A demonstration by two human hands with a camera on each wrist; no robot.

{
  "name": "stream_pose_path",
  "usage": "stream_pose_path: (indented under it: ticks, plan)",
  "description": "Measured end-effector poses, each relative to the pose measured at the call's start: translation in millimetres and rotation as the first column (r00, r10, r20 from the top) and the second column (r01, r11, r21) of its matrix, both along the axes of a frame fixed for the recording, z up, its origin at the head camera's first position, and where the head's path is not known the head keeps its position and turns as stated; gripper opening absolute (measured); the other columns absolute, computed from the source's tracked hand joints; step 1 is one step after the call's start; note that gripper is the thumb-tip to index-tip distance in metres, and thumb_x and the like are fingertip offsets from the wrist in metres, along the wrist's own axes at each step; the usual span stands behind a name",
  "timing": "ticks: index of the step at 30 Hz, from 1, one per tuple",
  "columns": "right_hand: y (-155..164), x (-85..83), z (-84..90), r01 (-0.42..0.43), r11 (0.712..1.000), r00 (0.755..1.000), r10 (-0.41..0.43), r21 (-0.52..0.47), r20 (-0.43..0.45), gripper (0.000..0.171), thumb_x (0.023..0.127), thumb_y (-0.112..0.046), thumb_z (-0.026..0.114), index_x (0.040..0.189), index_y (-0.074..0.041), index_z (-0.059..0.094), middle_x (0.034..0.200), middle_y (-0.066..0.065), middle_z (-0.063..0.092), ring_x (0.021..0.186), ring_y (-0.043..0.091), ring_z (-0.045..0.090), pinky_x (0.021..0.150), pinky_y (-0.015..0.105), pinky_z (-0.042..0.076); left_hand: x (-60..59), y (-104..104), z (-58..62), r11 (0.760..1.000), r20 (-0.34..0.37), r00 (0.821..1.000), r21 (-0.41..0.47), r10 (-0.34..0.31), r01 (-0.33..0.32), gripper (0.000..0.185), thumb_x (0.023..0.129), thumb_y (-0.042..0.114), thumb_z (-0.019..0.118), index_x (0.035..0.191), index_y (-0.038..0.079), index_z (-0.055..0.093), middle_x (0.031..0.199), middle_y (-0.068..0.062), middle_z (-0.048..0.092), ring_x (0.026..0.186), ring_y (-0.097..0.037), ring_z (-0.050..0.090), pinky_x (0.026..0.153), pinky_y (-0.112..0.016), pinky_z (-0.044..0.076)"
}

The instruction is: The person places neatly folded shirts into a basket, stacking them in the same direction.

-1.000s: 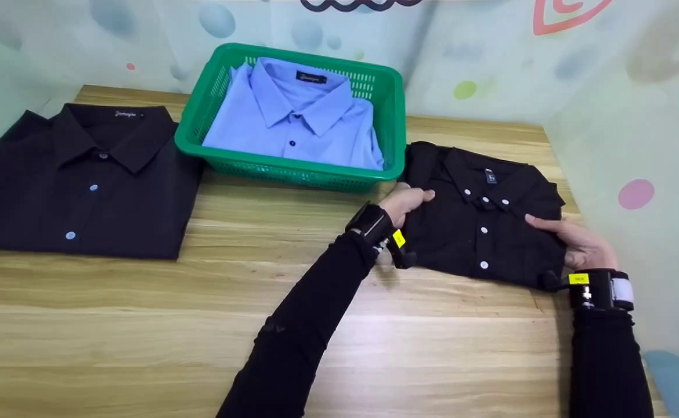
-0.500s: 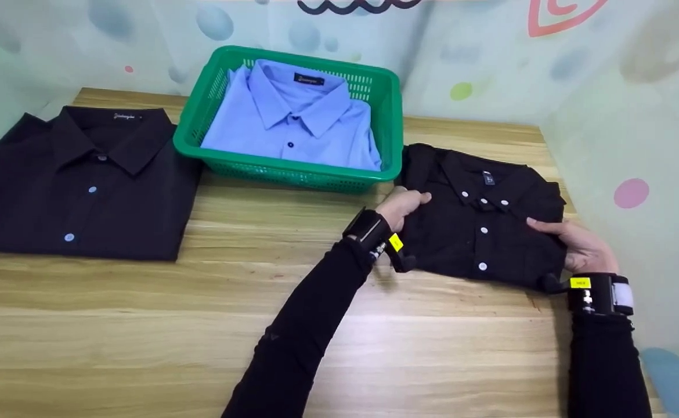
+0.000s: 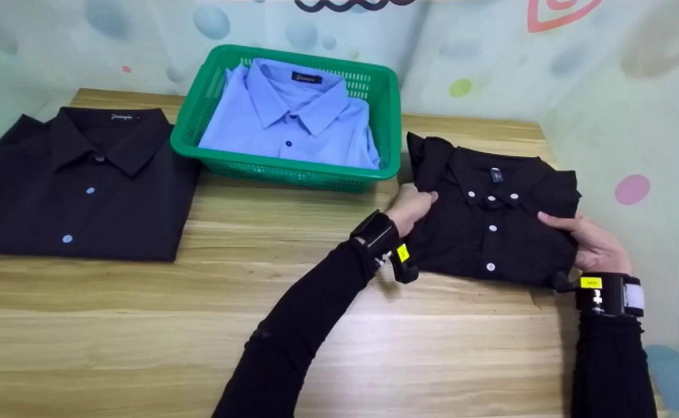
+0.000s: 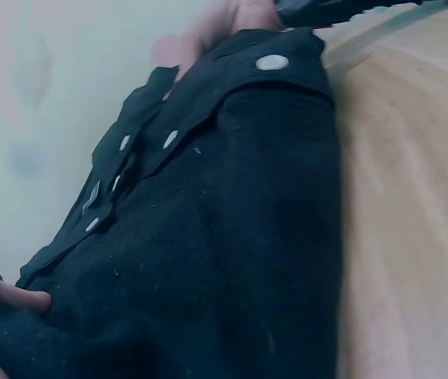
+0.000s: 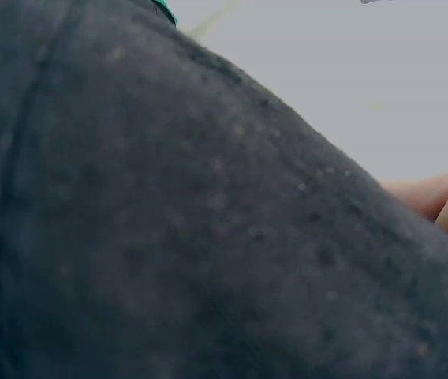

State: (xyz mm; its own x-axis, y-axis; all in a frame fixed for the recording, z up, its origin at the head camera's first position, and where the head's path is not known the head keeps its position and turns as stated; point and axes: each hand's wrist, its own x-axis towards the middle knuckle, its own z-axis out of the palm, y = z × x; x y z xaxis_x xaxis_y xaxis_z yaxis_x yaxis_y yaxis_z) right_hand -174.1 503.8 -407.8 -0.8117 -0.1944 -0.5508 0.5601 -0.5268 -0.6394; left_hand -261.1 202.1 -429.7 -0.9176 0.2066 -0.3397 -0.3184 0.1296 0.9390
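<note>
In the right half of the head view a folded black shirt with white buttons (image 3: 490,223) lies on the wooden table (image 3: 142,325), held at both sides. The left hand (image 3: 414,206) grips its left edge, thumb on top of the cloth and fingers curled under the fold. The right hand (image 3: 592,244) holds the right edge, thumb laid flat over the top; the other fingers are hidden under the cloth, so how far they curl cannot be told. The collar end of this shirt points to the upper right of the frame and looks slightly raised off the table.

The left wrist view shows the same shirt (image 4: 208,260) filling most of the frame, with a row of white buttons running toward the upper left, a fingertip (image 4: 19,298) pressed on the cloth at the lower left, and bare wood at the right. The right wrist view is almost wholly dark cloth (image 5: 169,237), with a bit of finger (image 5: 437,197) at the right edge.

Just left of the shirt's collar, touching or nearly so, stands a green plastic basket (image 3: 394,116) at upper centre, holding 1 folded light blue shirt (image 3: 293,125). It stands close beside the held shirt on that side. Well apart, at the left of the frame, a second folded black shirt (image 3: 84,186) lies flat, its right edge just beside the basket's lower left corner. Pale patterned walls (image 3: 618,104) close in behind and at the right.
</note>
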Motion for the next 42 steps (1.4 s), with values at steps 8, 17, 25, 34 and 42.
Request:
stream_pose_path:
  ticks: [8,17,25,34,42]
  plan:
    - [4,3.5,-0.8,0.025,0.992,0.993,-0.039,-0.128,-0.113,0.03,0.104,0.004,0.037,0.108,0.006,0.066,0.107,0.022,0.068,0.097,0.034,0.068,0.083,0.044,0.054,8.8,-4,33.0,0.991,-0.147,0.986,0.094,-0.082,0.097,0.024,0.097,0.011,0.062,0.114,-0.007,0.064,0.102,-0.008,0.067,0.092,-0.016,0.062,0.078,-0.021,0.047]
    - [-5,3.1,-4.2,0.029,0.96,0.954,-0.109,-0.277,-0.278,0.036,0.103,0.008,0.03,0.117,0.007,0.064,0.112,0.023,0.067,0.1,0.035,0.066,0.086,0.044,0.054,9.4,-23,69.1,0.984,-0.164,0.974,0.066,-0.155,0.168,0.026,0.1,0.017,0.061,0.119,-0.001,0.065,0.108,-0.005,0.067,0.097,-0.014,0.061,0.08,-0.02,0.047]
    - [-27,1.7,-5.4,0.097,0.944,0.893,-0.222,-0.314,-0.392,0.034,0.1,0.013,0.035,0.12,0.006,0.061,0.112,0.025,0.066,0.097,0.038,0.067,0.082,0.048,0.055,11.9,-47,87.7,0.964,-0.204,0.954,0.107,-0.22,0.245,0.028,0.102,0.017,0.056,0.124,0.001,0.061,0.107,-0.004,0.066,0.096,-0.013,0.062,0.08,-0.021,0.048]
    - [-54,-0.9,-4.4,0.112,0.923,0.8,-0.304,-0.369,-0.517,0.035,0.096,0.018,0.04,0.127,0.008,0.051,0.119,0.026,0.059,0.101,0.04,0.064,0.083,0.047,0.055,13.6,-76,103.0,0.939,-0.289,0.917,0.128,-0.274,0.32,0.03,0.103,0.016,0.054,0.13,0.002,0.056,0.114,-0.004,0.064,0.101,-0.013,0.061,0.084,-0.02,0.047]
    - [-81,-1.0,-3.1,0.029,0.907,0.796,-0.275,-0.42,-0.539,0.038,0.095,0.02,0.041,0.129,0.007,0.05,0.123,0.026,0.058,0.106,0.04,0.061,0.087,0.048,0.053,20.0,-111,103.2,0.923,-0.296,0.914,0.181,-0.279,0.34,0.03,0.103,0.017,0.055,0.128,0.001,0.055,0.113,-0.008,0.066,0.1,-0.019,0.065,0.084,-0.026,0.051]
